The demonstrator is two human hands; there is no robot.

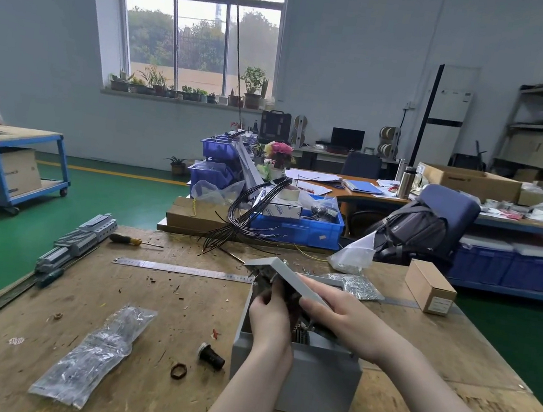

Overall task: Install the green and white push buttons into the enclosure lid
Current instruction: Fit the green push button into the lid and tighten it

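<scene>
The grey enclosure lid (283,273) is held tilted above the open grey enclosure box (315,384). My right hand (332,312) grips the lid from the right, thumb on its upper face. My left hand (272,309) reaches under the lid, its fingers curled round a part at the lid's underside; what it holds is hidden. A push button with a white face and black body (210,355) lies on the wooden table (154,297), left of the box. A dark locking ring (178,371) lies beside it. No green button shows.
A plastic bag of parts (95,352) lies at the front left. A steel ruler (182,269), a screwdriver (126,239) and a rail with terminal blocks (75,242) lie farther back. A small cardboard box (430,287) and a bag of screws (354,286) sit right.
</scene>
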